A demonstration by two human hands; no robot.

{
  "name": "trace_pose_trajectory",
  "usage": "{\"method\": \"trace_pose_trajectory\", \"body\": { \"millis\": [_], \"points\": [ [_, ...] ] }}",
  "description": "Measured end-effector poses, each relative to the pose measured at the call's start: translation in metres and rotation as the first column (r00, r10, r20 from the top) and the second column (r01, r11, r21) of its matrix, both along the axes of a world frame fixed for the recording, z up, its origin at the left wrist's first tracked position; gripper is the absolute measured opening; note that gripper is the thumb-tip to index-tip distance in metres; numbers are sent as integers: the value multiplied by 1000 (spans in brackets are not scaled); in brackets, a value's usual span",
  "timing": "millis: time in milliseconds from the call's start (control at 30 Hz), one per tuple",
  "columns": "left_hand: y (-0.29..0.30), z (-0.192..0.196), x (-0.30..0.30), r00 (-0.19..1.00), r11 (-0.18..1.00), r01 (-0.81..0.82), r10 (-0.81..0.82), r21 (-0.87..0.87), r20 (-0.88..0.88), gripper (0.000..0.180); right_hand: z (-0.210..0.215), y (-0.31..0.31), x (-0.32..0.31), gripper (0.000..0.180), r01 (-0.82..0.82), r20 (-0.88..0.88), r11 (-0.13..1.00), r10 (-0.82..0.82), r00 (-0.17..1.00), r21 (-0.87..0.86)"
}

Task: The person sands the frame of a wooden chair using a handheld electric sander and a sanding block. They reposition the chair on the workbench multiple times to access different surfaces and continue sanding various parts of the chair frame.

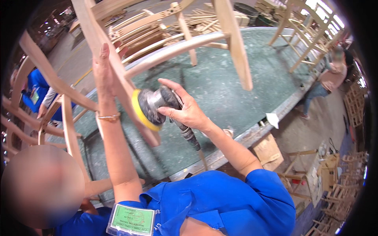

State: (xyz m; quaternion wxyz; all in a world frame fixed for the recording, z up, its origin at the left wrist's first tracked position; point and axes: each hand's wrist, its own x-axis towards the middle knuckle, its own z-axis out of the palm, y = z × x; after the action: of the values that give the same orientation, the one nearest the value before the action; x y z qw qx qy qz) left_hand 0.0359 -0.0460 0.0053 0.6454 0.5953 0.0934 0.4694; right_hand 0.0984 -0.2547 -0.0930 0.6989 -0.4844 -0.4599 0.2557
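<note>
My right hand (188, 109) is wrapped over the top of an air-powered orbital sander (153, 103), a dark round body with a yellow rim on its pad. The pad faces the side of a leg of a bare wooden chair (236, 47) and seems to touch it. My left hand (104, 74) grips the same leg higher up, thumb pointing upward, with part of its fingers hidden behind the wood. From the sander a hose (190, 137) runs down toward my body. The chair is tilted, its legs and a curved rail above the green tabletop (204, 126).
At the left, a person in a blue shirt (55, 226) is close to my arm, near other chair frames (71, 126). Another worker (39, 90) stands beyond. A finished-looking chair (307, 39) stands on the table's far right. Someone (328, 80) stands past the table edge.
</note>
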Motion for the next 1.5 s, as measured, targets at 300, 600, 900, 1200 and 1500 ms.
{"method": "trace_pose_trajectory", "body": {
  "millis": [300,600,900,1200,1500],
  "points": [
    [18,6,9,998,997,63,-62,45,-15,38,159,-84,93,82,634,995,767,-92,-49,102],
    [34,1,14,999,999,38,-38,38,-2,46,196,18,199,34,452,662,868,219,-717,203],
    [51,4,17,1000,998,21,-22,54,4,47,188,16,195,34,511,746,812,147,-649,284],
    [52,6,26,999,997,47,-47,56,10,45,180,-37,170,45,622,694,684,233,-681,381],
    [53,6,26,1000,999,24,-24,37,4,46,122,-55,154,42,688,746,693,339,-573,213]
  ]
}}
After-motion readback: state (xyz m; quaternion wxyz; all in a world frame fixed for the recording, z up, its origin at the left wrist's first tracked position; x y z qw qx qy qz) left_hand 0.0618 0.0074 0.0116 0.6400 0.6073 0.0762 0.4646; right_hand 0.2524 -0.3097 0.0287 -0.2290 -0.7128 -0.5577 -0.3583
